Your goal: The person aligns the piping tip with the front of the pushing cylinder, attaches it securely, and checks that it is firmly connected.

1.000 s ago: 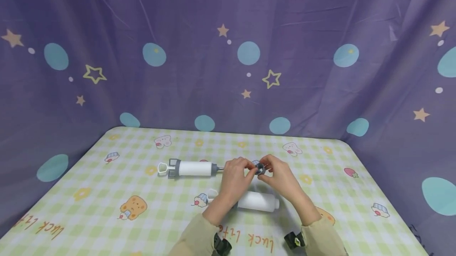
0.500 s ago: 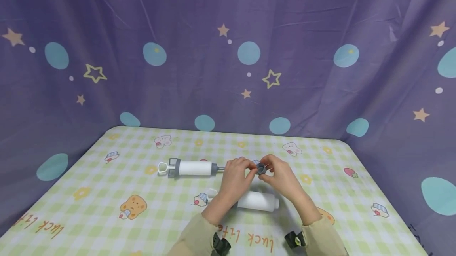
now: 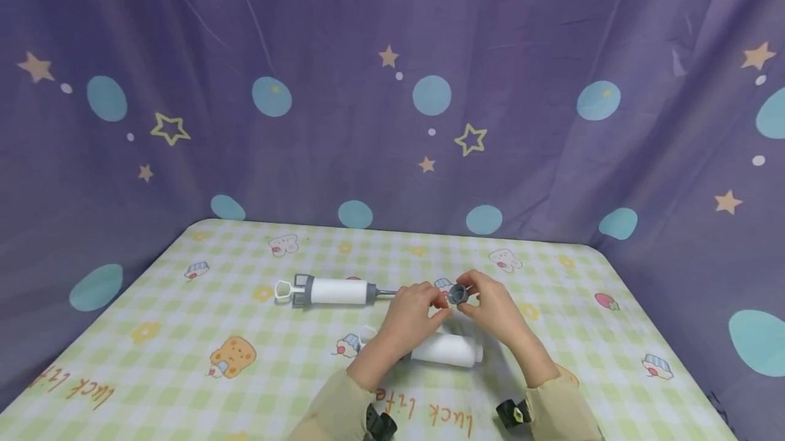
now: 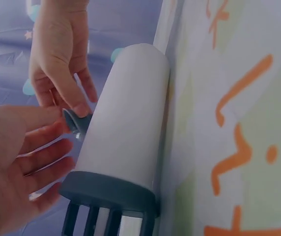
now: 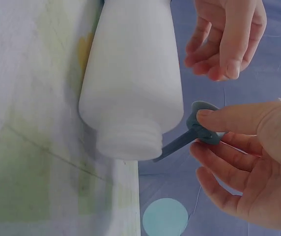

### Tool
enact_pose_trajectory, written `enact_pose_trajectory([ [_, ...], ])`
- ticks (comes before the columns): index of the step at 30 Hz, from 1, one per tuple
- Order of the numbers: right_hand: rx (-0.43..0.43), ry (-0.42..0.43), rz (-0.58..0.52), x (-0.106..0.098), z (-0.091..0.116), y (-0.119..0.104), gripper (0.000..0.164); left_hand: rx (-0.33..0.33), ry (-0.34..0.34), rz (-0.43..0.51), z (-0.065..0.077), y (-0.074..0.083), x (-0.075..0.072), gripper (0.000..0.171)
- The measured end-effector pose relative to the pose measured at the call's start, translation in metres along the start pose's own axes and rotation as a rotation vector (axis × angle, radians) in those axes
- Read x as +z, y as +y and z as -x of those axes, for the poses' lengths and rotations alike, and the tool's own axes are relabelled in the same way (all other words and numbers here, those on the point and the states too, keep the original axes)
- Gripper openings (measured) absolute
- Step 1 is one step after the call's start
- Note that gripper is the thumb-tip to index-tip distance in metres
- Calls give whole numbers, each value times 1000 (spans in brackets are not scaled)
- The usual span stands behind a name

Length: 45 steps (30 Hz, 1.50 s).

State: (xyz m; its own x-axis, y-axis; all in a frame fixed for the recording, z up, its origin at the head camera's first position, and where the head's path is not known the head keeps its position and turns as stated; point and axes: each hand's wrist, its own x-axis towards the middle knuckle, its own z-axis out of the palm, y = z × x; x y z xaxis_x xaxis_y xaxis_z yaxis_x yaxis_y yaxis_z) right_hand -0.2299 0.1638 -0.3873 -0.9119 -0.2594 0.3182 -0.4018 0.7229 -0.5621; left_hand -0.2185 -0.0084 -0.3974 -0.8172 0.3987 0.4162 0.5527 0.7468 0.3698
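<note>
My right hand (image 3: 495, 310) pinches a small dark grey nozzle cap (image 3: 457, 294) between thumb and fingers; its thin stem (image 5: 175, 146) shows in the right wrist view. To its left, my left hand (image 3: 412, 322) has loosely bent fingers with nothing between them, its fingertips a short gap from the cap. Under both hands lies a white syringe-like barrel (image 3: 448, 349). A bare threaded neck (image 5: 130, 142) forms its right end. At its other end, a grey slotted collar (image 4: 108, 191) shows in the left wrist view. My left forearm partly covers this barrel in the head view.
Farther back lies a second white syringe-like barrel (image 3: 339, 291), with a grey collar, a white loop handle (image 3: 284, 291) and a thin metal nozzle (image 3: 385, 293) pointing right. A green checked cloth (image 3: 184, 332) covers the table. Behind it hangs a purple curtain (image 3: 343, 155).
Half a second ago, fingers of both hands were at the grey cap. Now my left hand has let go of it, and my right hand has carried it slightly right.
</note>
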Motion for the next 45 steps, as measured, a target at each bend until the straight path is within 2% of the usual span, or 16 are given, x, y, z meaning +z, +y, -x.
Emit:
enact_pose_trajectory([
  [5,19,-9,-13,1,1,6,33,59,-219,-16,3,2,2,27],
  [8,24,-16,-15,1,1,8,33,84,-314,-31,3,4,3,39],
  [12,28,-23,-11,-1,1,9,33,109,-389,-42,2,5,5,45],
  [16,33,-23,-15,-2,1,10,34,100,-451,-19,1,5,7,42],
  [22,47,-33,-26,-1,4,15,35,86,-498,-21,2,6,13,38],
  [28,45,-44,-26,0,6,19,35,88,-471,-38,2,3,12,42],
  [37,41,-28,-36,-4,6,21,36,114,-314,-113,0,-9,-3,44],
  [45,24,-16,-19,-4,4,19,37,78,-208,-153,-6,-20,-20,49],
])
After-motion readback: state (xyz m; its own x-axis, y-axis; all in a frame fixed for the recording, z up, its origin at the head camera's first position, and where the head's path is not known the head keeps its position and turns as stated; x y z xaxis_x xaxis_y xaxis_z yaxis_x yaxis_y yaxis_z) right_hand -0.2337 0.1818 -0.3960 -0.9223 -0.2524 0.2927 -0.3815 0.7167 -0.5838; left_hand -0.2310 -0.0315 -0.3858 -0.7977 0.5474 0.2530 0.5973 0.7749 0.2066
